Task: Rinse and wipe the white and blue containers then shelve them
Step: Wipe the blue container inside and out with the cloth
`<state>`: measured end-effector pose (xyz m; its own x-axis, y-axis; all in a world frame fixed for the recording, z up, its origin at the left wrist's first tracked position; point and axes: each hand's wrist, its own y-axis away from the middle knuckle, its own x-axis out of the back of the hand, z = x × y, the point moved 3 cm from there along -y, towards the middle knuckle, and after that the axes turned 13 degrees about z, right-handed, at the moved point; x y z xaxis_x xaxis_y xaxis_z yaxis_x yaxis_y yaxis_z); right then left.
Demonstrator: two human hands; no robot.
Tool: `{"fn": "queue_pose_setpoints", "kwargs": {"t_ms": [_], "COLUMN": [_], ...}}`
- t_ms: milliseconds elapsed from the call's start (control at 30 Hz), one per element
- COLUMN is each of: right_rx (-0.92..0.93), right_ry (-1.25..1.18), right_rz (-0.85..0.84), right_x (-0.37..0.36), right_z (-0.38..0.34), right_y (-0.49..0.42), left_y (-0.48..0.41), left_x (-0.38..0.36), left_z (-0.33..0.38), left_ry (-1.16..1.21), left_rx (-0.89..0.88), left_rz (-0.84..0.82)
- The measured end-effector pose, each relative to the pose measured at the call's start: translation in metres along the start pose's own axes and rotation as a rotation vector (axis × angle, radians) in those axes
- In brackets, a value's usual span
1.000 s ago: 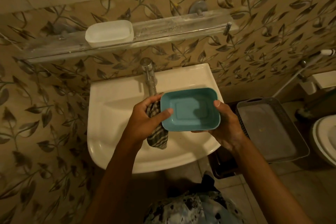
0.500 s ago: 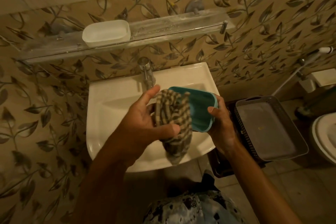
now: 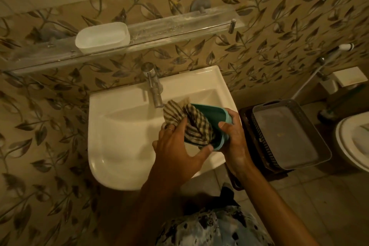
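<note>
Over the wash basin [image 3: 123, 146], right of its tap [image 3: 152, 86], the wiping step is proceeding. The right hand [image 3: 232, 142] is gripping the tilted blue container [image 3: 213, 115]; the left hand [image 3: 175, 154], fingers closed on it, is pressing one striped cloth [image 3: 191, 126] inside. One white container [image 3: 101, 37] is sitting on the glass shelf [image 3: 179, 24] above the basin. Next, judging: shelving the blue one beside it.

Both forearms were bare, no sleeves showing. The left hand [image 3: 175, 152] wore a thin ring [image 3: 170, 130] on one finger. A pale blue garment [image 3: 211, 227] with dark blotches covered the torso.
</note>
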<state>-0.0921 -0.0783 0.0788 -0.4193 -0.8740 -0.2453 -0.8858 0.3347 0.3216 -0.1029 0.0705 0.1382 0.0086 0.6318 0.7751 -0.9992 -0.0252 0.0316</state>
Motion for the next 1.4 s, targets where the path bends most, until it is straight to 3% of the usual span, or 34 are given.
{"fn": "queue_pose_setpoints", "kwargs": {"t_ms": [100, 333, 400, 500, 567, 700, 767, 933, 1067, 1233, 1400], "right_rx": [0.025, 0.211, 0.194, 0.118, 0.099, 0.069, 0.071, 0.279, 0.444, 0.579, 0.605], "right_ry": [0.095, 0.253, 0.268, 0.206, 0.165, 0.164, 0.18, 0.237, 0.207, 0.233, 0.252], "right_rz": [-0.007, -0.091, -0.112, -0.12, -0.086, -0.059, -0.055, -0.044, -0.01, 0.026, 0.04], "right_x": [-0.001, -0.014, -0.011, -0.004, 0.001, 0.004, 0.006, 0.014, 0.014, 0.016, 0.023], "right_z": [0.002, 0.007, 0.005, 0.004, 0.007, 0.013, 0.013, 0.003, -0.004, -0.013, -0.007], "right_y": [0.005, 0.019, 0.015, 0.004, 0.0, 0.0, -0.001, 0.008, 0.016, 0.015, 0.011], "left_y": [-0.013, -0.027, -0.027, -0.017, -0.013, -0.019, -0.016, -0.018, -0.006, -0.003, -0.012], "left_x": [-0.01, -0.031, -0.03, -0.03, -0.029, -0.03, -0.031, -0.029, -0.033, -0.036, -0.04], "left_z": [-0.004, 0.004, 0.01, 0.026, 0.03, 0.032, 0.036, 0.039, 0.046, 0.047, 0.048], "left_ry": [-0.03, -0.244, -0.176, 0.039, 0.049, -0.402, -0.514, -0.672, -0.875, -0.749, -0.556], "left_rx": [-0.001, -0.009, -0.062, -0.199, -0.254, -0.422, -0.442, -0.213, -0.203, -0.202, -0.214], "left_rz": [-0.099, -0.105, -0.108, -0.3, -0.384, -0.332, -0.262, -0.142, -0.151, -0.2, -0.415]}}
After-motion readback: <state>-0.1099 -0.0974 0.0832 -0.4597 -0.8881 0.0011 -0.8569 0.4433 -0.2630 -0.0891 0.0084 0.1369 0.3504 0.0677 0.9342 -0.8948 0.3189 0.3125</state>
